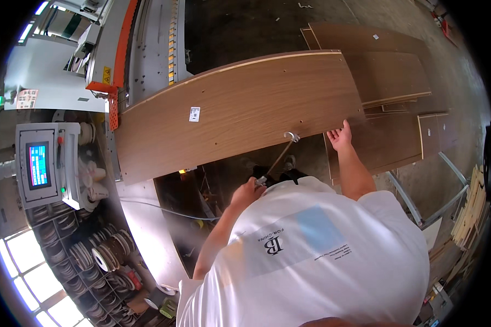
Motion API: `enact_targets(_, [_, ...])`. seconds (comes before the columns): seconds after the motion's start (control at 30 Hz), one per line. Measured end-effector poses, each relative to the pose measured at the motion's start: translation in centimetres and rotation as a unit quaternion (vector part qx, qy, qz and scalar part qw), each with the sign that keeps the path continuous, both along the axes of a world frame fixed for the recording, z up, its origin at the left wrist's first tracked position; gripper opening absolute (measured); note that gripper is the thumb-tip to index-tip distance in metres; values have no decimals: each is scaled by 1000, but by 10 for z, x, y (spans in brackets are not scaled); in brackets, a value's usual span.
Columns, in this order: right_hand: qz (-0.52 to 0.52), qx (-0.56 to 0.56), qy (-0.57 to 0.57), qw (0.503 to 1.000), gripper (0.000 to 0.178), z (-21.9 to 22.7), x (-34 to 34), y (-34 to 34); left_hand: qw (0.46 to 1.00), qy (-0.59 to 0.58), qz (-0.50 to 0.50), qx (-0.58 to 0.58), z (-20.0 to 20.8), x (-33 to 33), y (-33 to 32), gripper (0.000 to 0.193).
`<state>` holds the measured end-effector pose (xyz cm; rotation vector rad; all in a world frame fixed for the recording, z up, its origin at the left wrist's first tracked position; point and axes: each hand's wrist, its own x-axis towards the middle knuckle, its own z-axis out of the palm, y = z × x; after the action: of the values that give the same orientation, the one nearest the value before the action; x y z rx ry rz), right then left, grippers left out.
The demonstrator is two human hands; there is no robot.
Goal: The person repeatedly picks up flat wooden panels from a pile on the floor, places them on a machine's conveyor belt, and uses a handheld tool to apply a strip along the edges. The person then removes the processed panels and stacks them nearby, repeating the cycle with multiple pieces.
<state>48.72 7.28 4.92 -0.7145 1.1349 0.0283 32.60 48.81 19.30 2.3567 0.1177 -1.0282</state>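
Observation:
A long brown wood-grain panel with a small white label lies across the view, its left end on a grey machine. My right hand rests with spread fingers against the panel's near edge, close to its right corner. My left hand is shut on a thin rod tool. The tool's metal tip touches the panel's near edge, just left of my right hand. My white shirt fills the lower middle of the view.
More brown panels are stacked on the floor at the right. A control box with a lit screen stands at the left, above shelves holding several rolls of edge tape. Pale wood strips lean at the far right.

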Motion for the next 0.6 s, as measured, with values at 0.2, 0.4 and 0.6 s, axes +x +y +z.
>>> enact_targets(0.2, [36,2,6,999,65,-1,14,-10,997,24,14,-76,-47,-29,11,59])
enact_targets(0.4, [144,35,-123,981,53,-4,12,-21,980,45,142,-134,-76,-28,4,63])
enact_targets(0.6, [106,-42,-21,993,51,27,13,-29,876,7,401,-266,-90,-55,39,42])
